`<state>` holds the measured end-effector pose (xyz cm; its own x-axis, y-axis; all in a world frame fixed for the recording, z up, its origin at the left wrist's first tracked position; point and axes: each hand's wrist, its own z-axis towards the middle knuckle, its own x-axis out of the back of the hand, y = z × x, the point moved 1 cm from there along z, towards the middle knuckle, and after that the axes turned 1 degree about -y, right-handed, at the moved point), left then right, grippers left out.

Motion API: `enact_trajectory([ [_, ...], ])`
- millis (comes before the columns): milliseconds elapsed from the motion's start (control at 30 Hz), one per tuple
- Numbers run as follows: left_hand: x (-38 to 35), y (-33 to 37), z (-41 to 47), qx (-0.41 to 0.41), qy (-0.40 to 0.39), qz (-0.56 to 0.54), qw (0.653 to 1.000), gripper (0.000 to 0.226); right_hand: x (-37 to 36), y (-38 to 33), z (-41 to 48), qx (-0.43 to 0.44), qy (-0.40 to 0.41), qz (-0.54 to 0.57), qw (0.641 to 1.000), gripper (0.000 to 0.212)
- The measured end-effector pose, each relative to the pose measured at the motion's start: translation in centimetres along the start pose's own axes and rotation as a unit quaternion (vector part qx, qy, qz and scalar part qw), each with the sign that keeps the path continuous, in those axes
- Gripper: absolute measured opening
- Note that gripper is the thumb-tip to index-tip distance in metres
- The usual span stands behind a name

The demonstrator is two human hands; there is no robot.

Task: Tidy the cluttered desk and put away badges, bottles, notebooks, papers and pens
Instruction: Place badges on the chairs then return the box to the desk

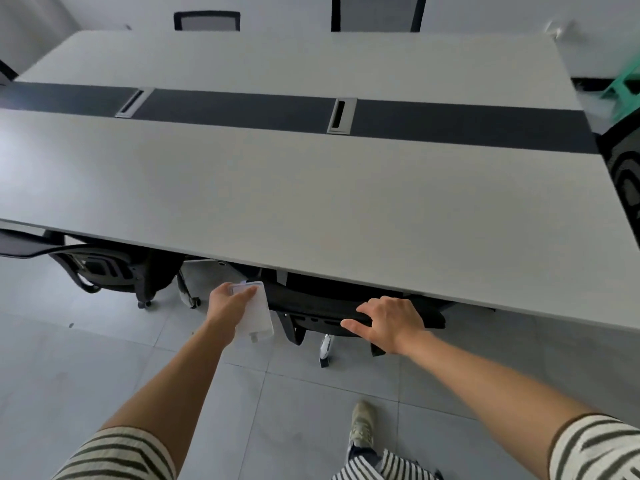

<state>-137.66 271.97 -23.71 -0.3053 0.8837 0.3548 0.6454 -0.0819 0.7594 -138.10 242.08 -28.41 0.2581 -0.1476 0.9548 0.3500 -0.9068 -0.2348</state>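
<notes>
- Down by the near edge of the desk (311, 202), the left hand (228, 303) holds a badge holder (256, 318). It is a clear, whitish plastic sleeve.
- Its fingers curl over the top end of the sleeve and pinch it; the sleeve hangs down past the wrist, with a small tab at its lower end.
- So the badge holder is in the air over the floor (86, 358), just left of the black chair (311, 303) and lower than the desktop.
- The right hand (391, 322) rests on the top of that chair's back. Its fingers bend over the upper edge and the thumb sticks out to the left.
- The chair is pushed in, with its seat hidden under the desk.
- A second black chair (100, 268) stands further left, also tucked under the desk.
- A dark strip (242, 109) runs along the middle of the pale desktop, with two cable slots (341, 116) set in it.
- Two more chair backs (207, 20) show beyond the far side.
- Both arms come out of striped sleeves (117, 455), and one shoe (362, 427) shows on the grey tiles.
</notes>
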Motion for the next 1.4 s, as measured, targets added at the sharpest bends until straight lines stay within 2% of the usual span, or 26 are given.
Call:
enact_trajectory([
  [167, 0.6, 1.9, 1.9, 0.041, 0.002, -0.016, 0.999, 0.009, 0.2, -1.0, 1.3, -0.015, -0.020, -0.009, 1.000, 0.097],
  [267, 2.0, 1.9, 2.1, 0.085, -0.050, -0.049, 0.994, 0.025, 0.6, -1.2, 1.5, -0.024, -0.057, 0.013, 0.998, 0.084],
  [400, 5.6, 1.7, 1.4, 0.077, -0.095, -0.103, 0.987, 0.020, 2.0, -1.6, 3.1, -0.052, -0.121, 0.092, 0.987, 0.061],
  [500, 10.0, 1.6, 1.4, 0.056, -0.085, -0.165, 0.981, 0.023, 3.6, -4.1, 6.3, -0.066, -0.113, 0.128, 0.983, 0.058],
  [633, 17.3, 0.8, 0.7, 0.048, -0.007, -0.192, 0.980, 0.028, 4.3, -10.3, 11.1, -0.028, -0.091, 0.145, 0.985, 0.068],
  [700, 22.1, -0.5, 0.1, 0.046, 0.057, -0.193, 0.978, 0.024, 4.3, -15.2, 13.2, 0.008, -0.093, 0.141, 0.986, 0.069],
  [800, 29.4, -3.2, 0.2, 0.094, 0.120, -0.254, 0.955, 0.036, 4.1, -22.1, 16.2, 0.039, -0.097, 0.149, 0.983, 0.069],
  [933, 38.7, -6.1, 0.8, 0.112, 0.095, -0.412, 0.899, 0.036, 2.5, -31.8, 19.9, 0.041, -0.121, 0.205, 0.970, 0.062],
  [1033, 44.3, -7.8, 1.8, 0.123, 0.063, -0.452, 0.881, 0.040, 0.6, -38.3, 22.1, -0.003, -0.142, 0.305, 0.942, 0.052],
  [1100, 48.3, -8.8, 2.7, 0.141, 0.044, -0.431, 0.890, 0.047, -0.3, -43.2, 23.7, -0.029, -0.165, 0.356, 0.919, 0.049],
  [1167, 51.9, -9.4, 3.6, 0.158, 0.028, -0.415, 0.895, 0.050, -0.7, -47.4, 25.2, -0.039, -0.176, 0.362, 0.915, 0.048],
  [1333, 58.8, -10.2, 8.2, 0.176, -0.006, -0.380, 0.908, 0.067, -0.7, -54.5, 29.0, -0.010, -0.195, 0.321, 0.927, 0.039],
  [1400, 60.2, -9.8, 10.1, 0.183, -0.010, -0.360, 0.915, 0.060, -0.6, -56.1, 30.7, 0.017, -0.200, 0.285, 0.937, 0.033],
])
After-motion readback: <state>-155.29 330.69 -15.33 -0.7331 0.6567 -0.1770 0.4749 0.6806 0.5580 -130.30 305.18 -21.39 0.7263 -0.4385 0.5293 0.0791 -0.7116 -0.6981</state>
